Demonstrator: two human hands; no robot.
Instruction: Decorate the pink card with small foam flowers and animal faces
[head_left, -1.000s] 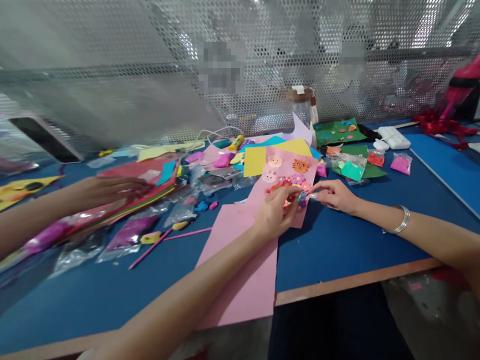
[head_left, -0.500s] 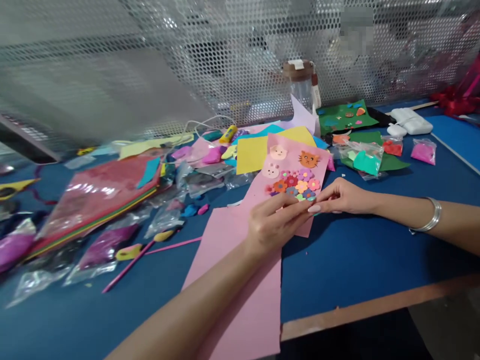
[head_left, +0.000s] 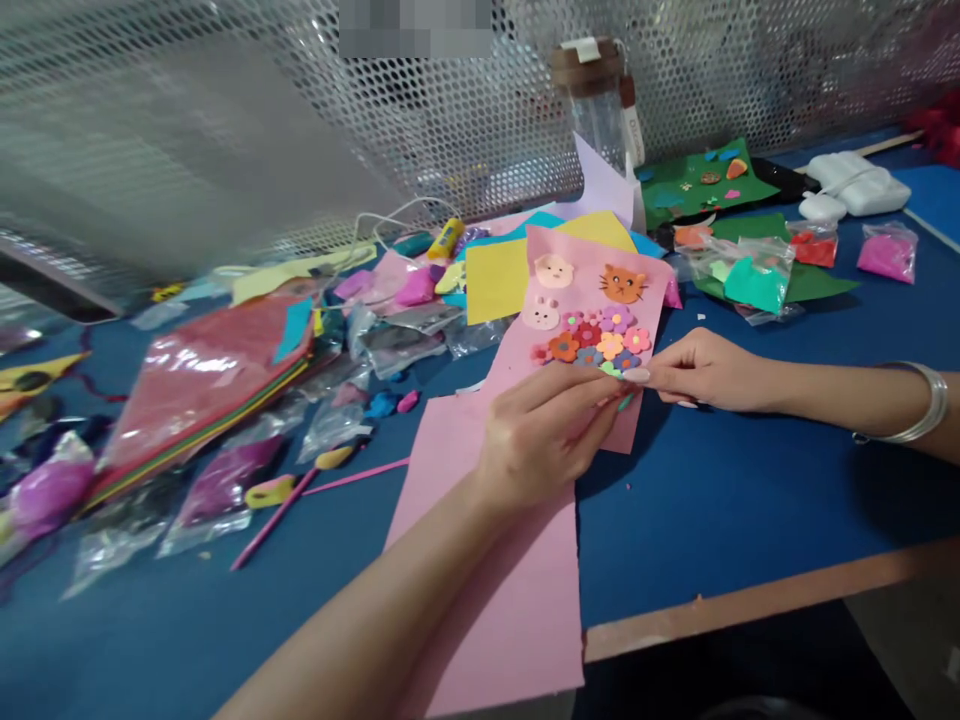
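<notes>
From my remote seat I can make out no whole word: the lettering on the tag (head_left: 636,135) hanging just right of the bottle (head_left: 594,125) is too small, and the white label (head_left: 581,48) atop the bottle's lid (head_left: 587,76) is unreadable.

Left hand (head_left: 536,440) partly covers lower end of pink card (head_left: 585,288); can't tell if it grips anything. Phone (head_left: 49,278) near far edge of desk (head_left: 720,490): cut off, blurred. Tumbler tag (head_left: 632,120) text too small.
</notes>
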